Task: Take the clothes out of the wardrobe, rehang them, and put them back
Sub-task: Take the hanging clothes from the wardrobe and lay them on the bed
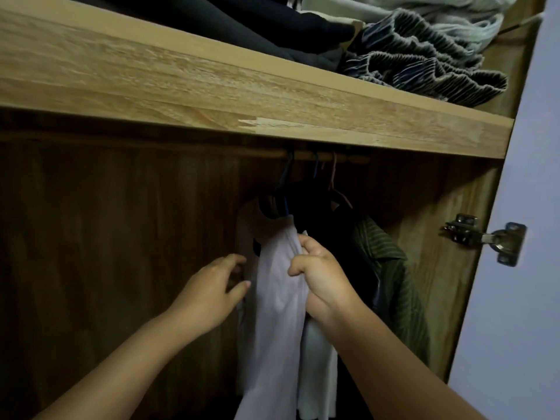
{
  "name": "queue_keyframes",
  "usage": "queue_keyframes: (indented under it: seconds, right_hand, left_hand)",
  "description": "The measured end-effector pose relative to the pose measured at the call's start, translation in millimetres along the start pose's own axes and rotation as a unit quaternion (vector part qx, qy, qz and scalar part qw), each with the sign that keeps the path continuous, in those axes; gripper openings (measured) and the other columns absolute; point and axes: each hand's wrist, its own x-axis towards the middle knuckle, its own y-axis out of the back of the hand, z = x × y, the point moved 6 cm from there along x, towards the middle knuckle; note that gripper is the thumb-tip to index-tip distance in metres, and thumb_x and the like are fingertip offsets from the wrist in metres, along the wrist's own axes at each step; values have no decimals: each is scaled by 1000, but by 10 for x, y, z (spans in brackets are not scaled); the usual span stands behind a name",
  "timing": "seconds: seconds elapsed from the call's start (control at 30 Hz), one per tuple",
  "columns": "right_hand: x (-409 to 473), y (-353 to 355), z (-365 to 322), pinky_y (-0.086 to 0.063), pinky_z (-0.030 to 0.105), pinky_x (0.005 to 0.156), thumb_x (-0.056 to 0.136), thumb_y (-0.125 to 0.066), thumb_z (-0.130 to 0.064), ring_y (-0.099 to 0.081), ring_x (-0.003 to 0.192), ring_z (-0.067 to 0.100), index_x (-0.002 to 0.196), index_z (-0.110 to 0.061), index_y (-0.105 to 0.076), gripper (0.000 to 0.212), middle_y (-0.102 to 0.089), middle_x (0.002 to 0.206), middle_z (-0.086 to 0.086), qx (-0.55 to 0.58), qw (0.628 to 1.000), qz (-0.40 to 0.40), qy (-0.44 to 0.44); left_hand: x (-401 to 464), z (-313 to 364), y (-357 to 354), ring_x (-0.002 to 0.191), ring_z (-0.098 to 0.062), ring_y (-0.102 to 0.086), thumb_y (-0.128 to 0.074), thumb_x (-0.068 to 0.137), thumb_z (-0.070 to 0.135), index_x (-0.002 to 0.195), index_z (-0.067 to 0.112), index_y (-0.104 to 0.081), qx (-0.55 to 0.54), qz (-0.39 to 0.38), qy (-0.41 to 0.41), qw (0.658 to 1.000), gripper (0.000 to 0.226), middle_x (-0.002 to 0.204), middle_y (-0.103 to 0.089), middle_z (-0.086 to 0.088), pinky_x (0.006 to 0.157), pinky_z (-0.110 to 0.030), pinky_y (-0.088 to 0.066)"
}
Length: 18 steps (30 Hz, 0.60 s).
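The right hand (318,277) is gripping a fold of the white garment (278,304), with fingers and thumb curling round the cloth. The left hand (212,295) is reaching toward the garment's far edge, fingers loosely spread and holding nothing; whether the fingertips are touching the cloth cannot be determined.

The white garment is hanging directly above and below the right hand, suspended on a dark hanger (278,204) from the rail (327,157) well above both hands. Just beyond the right hand, a dark garment (330,225) is hanging from the same rail, and past that a green striped shirt (391,277). The space beyond the left hand is showing only the dark wardrobe back panel (106,237).

Progress assessment: the task appears to be at an early or intermediate stage. The white garment is remaining on the rail, so its removal is not yet done. At least three garments are hanging; whether any of them has already been rehung cannot be judged here. Removal, rehanging and return are all outstanding for the item in hand.

Above both hands, the wooden shelf (272,95) is carrying folded dark cloth (257,28) and a grey pleated fabric (424,71). A metal hinge (488,237) is sitting on the side wall to the right of the right hand.

No brand, label or legible writing is appearing anywhere.
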Motion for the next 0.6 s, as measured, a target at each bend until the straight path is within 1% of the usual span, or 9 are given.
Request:
queue_keyframes:
  seconds: [0.07, 0.1, 0.17, 0.23, 0.27, 0.33, 0.37, 0.5, 0.6]
  right_hand:
    - [-51, -13, -89, -56, 35, 78, 73, -30, 24, -68, 87, 24, 108, -4, -61, 54, -69, 92, 12, 56, 998, -30, 13]
    - [-62, -15, -130, -57, 30, 69, 73, -28, 24, -70, 79, 21, 103, -5, -62, 53, -70, 85, 10, 81, 996, -38, 16]
    - [-88, 16, -209, -56, 27, 60, 72, -26, 23, -70, 73, 19, 100, -5, -61, 53, -71, 81, 9, 118, 992, -45, 21]
    - [-138, 84, -268, -57, 26, 59, 70, -27, 23, -70, 73, 20, 101, -4, -61, 53, -71, 83, 10, 136, 989, -56, 22]
    - [-182, 128, -283, -57, 26, 59, 67, -32, 21, -70, 74, 20, 102, -4, -62, 52, -71, 85, 10, 135, 989, -62, 20]
    - [-302, 227, -295, -58, 29, 61, 55, -41, 15, -70, 79, 23, 104, -4, -63, 57, -71, 91, 13, 117, 990, -76, 13]
    - [-371, 291, -290, -58, 31, 63, 51, -42, 13, -69, 82, 26, 106, -4, -64, 61, -70, 96, 15, 104, 991, -81, 6]
    - [-727, 563, -303, -56, 38, 74, 49, -41, 13, -66, 94, 34, 110, -5, -67, 68, -66, 109, 22, 47, 993, -101, -26]
    - [-1056, 754, -340, -55, 41, 76, 43, -45, 14, -65, 97, 38, 110, -6, -68, 74, -65, 111, 25, 27, 993, -104, -49]
  left_hand:
    - [37, -14, 36, 109, -12, -56, -54, 92, 28, 134, 24, -43, -11, 13, -6, 1000, 45, 131, -52, 3, 92, -25, -46]
    - [56, -19, 51, 108, -12, -56, -54, 92, 27, 134, 24, -44, -16, 19, -10, 1000, 43, 130, -53, 3, 91, -25, -46]
    - [102, -25, 73, 109, -13, -56, -55, 91, 24, 132, 21, -46, -25, 29, -16, 999, 42, 128, -54, 1, 91, -25, -44]
    - [160, -34, 76, 111, -16, -55, -55, 91, 23, 131, 19, -48, -28, 37, -19, 999, 40, 127, -56, -1, 89, -25, -42]
    - [192, -40, 67, 111, -17, -56, -55, 92, 23, 131, 18, -48, -29, 38, -20, 999, 40, 126, -57, -2, 88, -25, -42]
    - [257, -43, 44, 110, -19, -57, -54, 92, 23, 130, 17, -50, -33, 41, -20, 998, 39, 123, -59, -3, 84, -24, -41]
    - [289, -42, 29, 110, -20, -57, -54, 92, 23, 129, 15, -51, -34, 44, -20, 998, 38, 122, -60, -5, 83, -25, -41]
    - [392, -22, -22, 110, -32, -56, -54, 91, 20, 126, 10, -53, -26, 71, -15, 997, 36, 120, -61, -14, 87, -33, -43]
    - [389, 16, -89, 113, -37, -52, -51, 92, 17, 129, 8, -49, -13, 83, -1, 996, 38, 124, -56, -21, 90, -37, -40]
